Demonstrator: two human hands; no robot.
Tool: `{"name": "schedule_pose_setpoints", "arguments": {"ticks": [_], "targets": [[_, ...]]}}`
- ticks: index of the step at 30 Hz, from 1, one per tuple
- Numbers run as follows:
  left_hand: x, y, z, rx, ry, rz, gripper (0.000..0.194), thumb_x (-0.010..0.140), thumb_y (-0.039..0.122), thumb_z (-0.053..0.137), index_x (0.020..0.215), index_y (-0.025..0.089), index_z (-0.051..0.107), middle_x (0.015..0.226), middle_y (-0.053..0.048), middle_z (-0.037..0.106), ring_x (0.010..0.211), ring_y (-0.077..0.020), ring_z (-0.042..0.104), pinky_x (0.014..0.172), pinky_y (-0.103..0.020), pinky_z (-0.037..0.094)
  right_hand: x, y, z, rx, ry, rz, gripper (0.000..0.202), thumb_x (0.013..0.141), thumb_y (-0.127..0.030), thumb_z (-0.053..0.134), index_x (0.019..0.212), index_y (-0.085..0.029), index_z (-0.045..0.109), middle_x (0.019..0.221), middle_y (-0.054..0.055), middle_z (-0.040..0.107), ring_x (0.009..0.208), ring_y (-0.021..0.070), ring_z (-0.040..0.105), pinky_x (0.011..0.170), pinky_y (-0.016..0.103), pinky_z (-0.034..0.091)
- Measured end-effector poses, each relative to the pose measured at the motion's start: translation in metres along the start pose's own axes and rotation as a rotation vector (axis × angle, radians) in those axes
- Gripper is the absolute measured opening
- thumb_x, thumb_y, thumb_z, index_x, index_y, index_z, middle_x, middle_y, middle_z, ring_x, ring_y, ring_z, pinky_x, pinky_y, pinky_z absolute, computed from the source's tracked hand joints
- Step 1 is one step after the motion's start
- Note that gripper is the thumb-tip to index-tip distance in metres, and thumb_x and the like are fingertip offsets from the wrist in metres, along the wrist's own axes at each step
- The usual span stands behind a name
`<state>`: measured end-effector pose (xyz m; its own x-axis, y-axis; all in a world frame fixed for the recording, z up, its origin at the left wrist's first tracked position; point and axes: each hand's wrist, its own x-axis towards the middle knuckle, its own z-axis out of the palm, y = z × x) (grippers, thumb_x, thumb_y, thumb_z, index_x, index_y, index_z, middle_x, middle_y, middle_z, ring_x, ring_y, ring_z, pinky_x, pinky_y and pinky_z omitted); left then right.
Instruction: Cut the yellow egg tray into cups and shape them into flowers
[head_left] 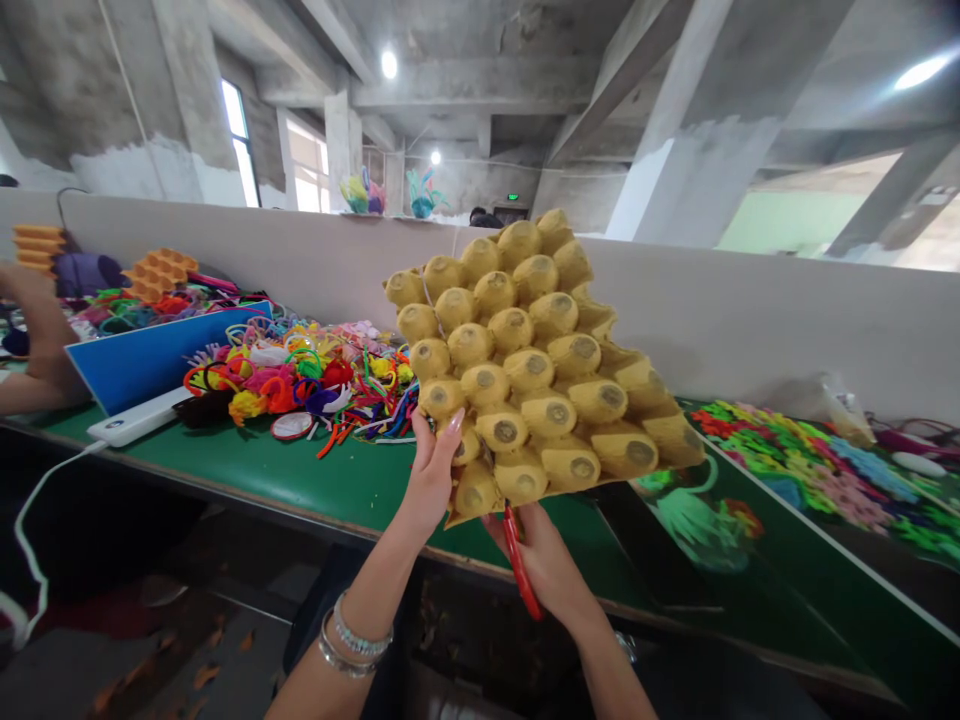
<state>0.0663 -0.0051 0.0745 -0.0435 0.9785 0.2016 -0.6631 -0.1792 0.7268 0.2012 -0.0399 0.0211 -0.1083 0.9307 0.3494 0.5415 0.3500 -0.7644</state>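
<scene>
A yellow egg tray [529, 370] of moulded pulp is held up tilted above the table's front edge, with its rows of rounded bumps facing me. My left hand [435, 465] grips its lower left edge, the thumb on the bumps and the other fingers partly hidden. Below the tray, my right hand [544, 560] is closed on red-handled scissors [521, 570]. The scissors' blades are mostly hidden at the tray's bottom edge, near a slit between the bumps.
Colourful pipe cleaners [300, 375] lie piled behind a white power strip [139, 415] and blue board [169, 350]. Another person's arm [37, 345] is at far left. Right of the tray are a dark board [649, 545], green yarn-like piece [694, 515] and colourful pieces [832, 470].
</scene>
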Motion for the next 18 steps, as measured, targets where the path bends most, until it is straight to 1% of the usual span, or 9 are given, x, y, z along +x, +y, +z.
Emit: {"name": "schedule_pose_setpoints", "arguments": {"ticks": [3,6,8,11,14,18], "targets": [[0.0001,-0.0004,0.0005,0.017,0.037,-0.002,0.054,0.075,0.031,0.059,0.125,0.031,0.036,0.133,0.001,0.043,0.123,-0.017,0.038,0.095,-0.023,0.038,0.0006,0.0031,-0.0008,-0.095,0.016,0.035,0.034,0.075,-0.028,0.052,0.108,-0.02,0.053,0.106,0.009,0.06,0.094,0.0239,0.055,0.079,0.034,0.043],[0.0007,-0.0008,0.0005,0.019,0.065,0.001,0.054,0.074,0.031,0.06,0.123,0.031,0.039,0.13,0.001,0.046,0.122,-0.0162,0.04,0.097,-0.023,0.036,0.0022,0.0043,-0.0016,-0.181,0.038,0.037,0.026,0.075,-0.031,0.051,0.096,-0.017,0.057,0.088,0.008,0.063,0.077,0.0216,0.058,0.068,0.03,0.044],[0.001,-0.0009,0.0003,0.017,0.072,-0.002,0.053,0.074,0.031,0.06,0.123,0.03,0.04,0.13,0.001,0.046,0.122,-0.0161,0.039,0.096,-0.023,0.036,0.0031,0.0034,-0.0018,-0.212,0.055,0.023,0.023,0.075,-0.033,0.05,0.089,-0.016,0.057,0.077,0.006,0.063,0.068,0.0198,0.056,0.061,0.027,0.042],[0.0018,-0.0007,0.0,0.001,0.057,0.001,0.053,0.075,0.032,0.058,0.124,0.031,0.037,0.129,0.0,0.047,0.121,-0.0169,0.041,0.094,-0.023,0.039,0.0037,0.0007,-0.0016,-0.201,0.055,0.004,0.018,0.075,-0.033,0.049,0.078,-0.016,0.056,0.066,0.003,0.061,0.057,0.0158,0.052,0.053,0.024,0.038],[0.0031,-0.0006,0.0001,-0.029,0.046,0.001,0.053,0.076,0.032,0.056,0.125,0.031,0.035,0.127,0.0,0.049,0.119,-0.0175,0.043,0.09,-0.023,0.042,0.0036,-0.0015,-0.0014,-0.182,0.057,0.002,0.016,0.074,-0.031,0.05,0.068,-0.017,0.052,0.059,0.0,0.057,0.052,0.0128,0.047,0.049,0.021,0.034],[0.0041,-0.0006,0.0019,-0.049,0.057,-0.018,0.055,0.076,0.032,0.056,0.126,0.031,0.033,0.125,-0.001,0.05,0.116,-0.0183,0.047,0.088,-0.024,0.044,0.0032,-0.0021,-0.0006,-0.211,0.073,0.017,0.021,0.074,-0.033,0.049,0.06,-0.018,0.047,0.051,-0.002,0.051,0.047,0.0105,0.043,0.044,0.02,0.028]]}}
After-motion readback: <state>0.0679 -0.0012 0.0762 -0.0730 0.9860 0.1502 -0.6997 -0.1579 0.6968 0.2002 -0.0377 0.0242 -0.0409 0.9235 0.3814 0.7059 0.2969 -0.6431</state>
